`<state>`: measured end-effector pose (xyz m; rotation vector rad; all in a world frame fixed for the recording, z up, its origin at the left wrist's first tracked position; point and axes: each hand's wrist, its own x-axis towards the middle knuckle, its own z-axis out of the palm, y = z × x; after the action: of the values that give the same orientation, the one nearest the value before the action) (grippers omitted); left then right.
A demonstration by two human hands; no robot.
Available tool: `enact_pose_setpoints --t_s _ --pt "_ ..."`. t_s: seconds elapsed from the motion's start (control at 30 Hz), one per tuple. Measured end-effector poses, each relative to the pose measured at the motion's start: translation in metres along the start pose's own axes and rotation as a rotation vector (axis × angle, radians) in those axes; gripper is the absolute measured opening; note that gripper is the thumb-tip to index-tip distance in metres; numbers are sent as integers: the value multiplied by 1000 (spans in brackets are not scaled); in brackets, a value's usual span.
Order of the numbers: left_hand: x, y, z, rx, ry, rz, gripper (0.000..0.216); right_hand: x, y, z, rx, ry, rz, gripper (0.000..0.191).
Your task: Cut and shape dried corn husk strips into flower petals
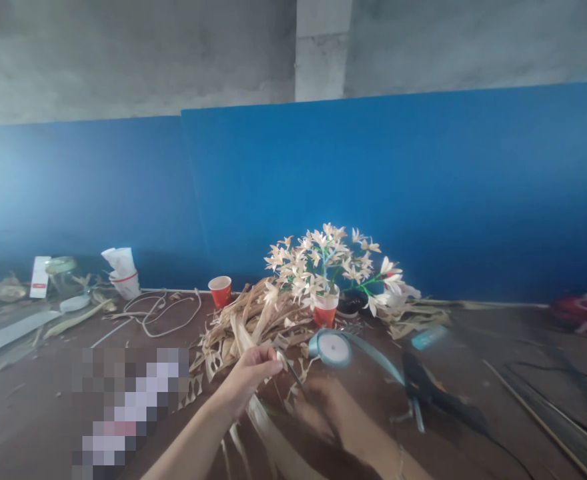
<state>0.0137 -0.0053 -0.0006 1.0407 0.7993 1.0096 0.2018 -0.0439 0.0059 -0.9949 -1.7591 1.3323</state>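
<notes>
I see my left hand (246,380) pinching a thin dark wire stem (292,375) and a dried leaf strip (268,427), just in front of the pile of dried leaves (243,327). The stem slants down-right toward my right hand (331,413), blurred and lower; its grip I cannot tell. Right of the pile lie a ribbon roll (334,348) and a glue gun (433,393); behind stands the flower bouquet (323,263).

Left hand (246,377) pinching thin wire (291,371), dried leaves (243,323), ribbon roll (332,347)
</notes>
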Motion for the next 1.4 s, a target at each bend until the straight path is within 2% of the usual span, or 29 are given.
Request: enact_pose_setpoints --t_s 0.3,0.63,0.87,1.0,1.1,1.2,1.3,1.4 --pt "-3 9 0 54 -6 -41 15 -3 -5 -2 -14 -37 76 35" --pt "-2 11 -1 154 -10 -49 11 -1 -11 -10 -183 -71 -14 20" --pt "0 4 -4 134 -7 -66 13 0 -2 -12 -178 -72 17 19" --pt "5 0 -6 247 53 -19 9 0 -5 -21 -202 50 6 26" --pt "6 -5 -3 406 97 63 4 1 -5 -28 -187 174 64 33" --pt "5 -11 2 586 70 126 6 2 0 -31 -208 243 80 26" --pt "3 -15 3 726 26 127 14 3 4 -30 -239 265 47 19" --pt "5 -17 -3 785 93 170 19 4 5 -28 -286 295 61 18"
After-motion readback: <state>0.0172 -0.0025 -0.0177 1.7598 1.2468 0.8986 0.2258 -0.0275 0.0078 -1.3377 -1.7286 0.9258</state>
